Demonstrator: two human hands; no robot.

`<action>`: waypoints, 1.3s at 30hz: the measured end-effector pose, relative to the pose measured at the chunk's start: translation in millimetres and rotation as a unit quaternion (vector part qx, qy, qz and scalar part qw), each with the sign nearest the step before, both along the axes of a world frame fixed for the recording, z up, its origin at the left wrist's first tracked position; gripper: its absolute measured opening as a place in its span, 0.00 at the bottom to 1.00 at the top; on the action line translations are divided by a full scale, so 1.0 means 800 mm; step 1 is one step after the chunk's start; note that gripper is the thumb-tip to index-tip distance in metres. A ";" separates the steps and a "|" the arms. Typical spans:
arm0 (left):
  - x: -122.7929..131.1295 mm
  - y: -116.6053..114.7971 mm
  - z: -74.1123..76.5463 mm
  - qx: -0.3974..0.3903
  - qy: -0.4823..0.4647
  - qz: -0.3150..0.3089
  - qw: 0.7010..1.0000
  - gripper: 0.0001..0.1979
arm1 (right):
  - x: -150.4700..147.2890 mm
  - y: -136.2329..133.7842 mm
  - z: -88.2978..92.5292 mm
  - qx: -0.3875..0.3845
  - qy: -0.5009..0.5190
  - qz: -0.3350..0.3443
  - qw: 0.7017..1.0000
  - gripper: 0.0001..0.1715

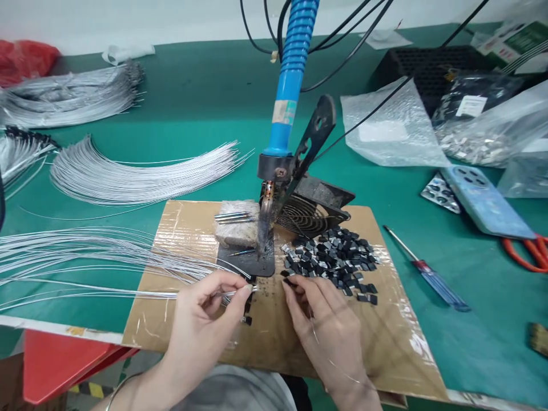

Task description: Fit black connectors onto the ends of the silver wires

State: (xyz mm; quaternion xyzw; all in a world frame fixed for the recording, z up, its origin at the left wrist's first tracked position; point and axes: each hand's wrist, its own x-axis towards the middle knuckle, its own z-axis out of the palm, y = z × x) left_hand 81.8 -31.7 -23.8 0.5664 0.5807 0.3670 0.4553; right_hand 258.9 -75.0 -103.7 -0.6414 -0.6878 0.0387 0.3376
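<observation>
My left hand (214,314) is closed in a pinch on thin grey wires (162,295), whose ends poke out past the thumb and forefinger. My right hand (327,325) pinches a small black piece (288,281) at its fingertips, beside a heap of small black-and-silver parts (338,260). Above and between the hands, a blue-handled soldering iron (285,114) points down in its stand, the tip over a dark metal plate (252,262). A few black pieces (247,319) at wire ends lie partly hidden behind my left hand.
Cardboard (171,325) covers the front of the green table (205,125). A round-grilled fan (303,214) stands behind the iron. Wire bundles (141,180) lie left. To the right are a screwdriver (428,271), a blue phone (488,200), red-handled scissors (524,254) and plastic bags (389,123).
</observation>
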 end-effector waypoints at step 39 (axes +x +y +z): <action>0.001 0.008 0.010 -0.112 -0.069 -0.063 0.989 0.06 | -0.066 0.006 0.072 -0.212 0.676 -0.136 0.693 0.09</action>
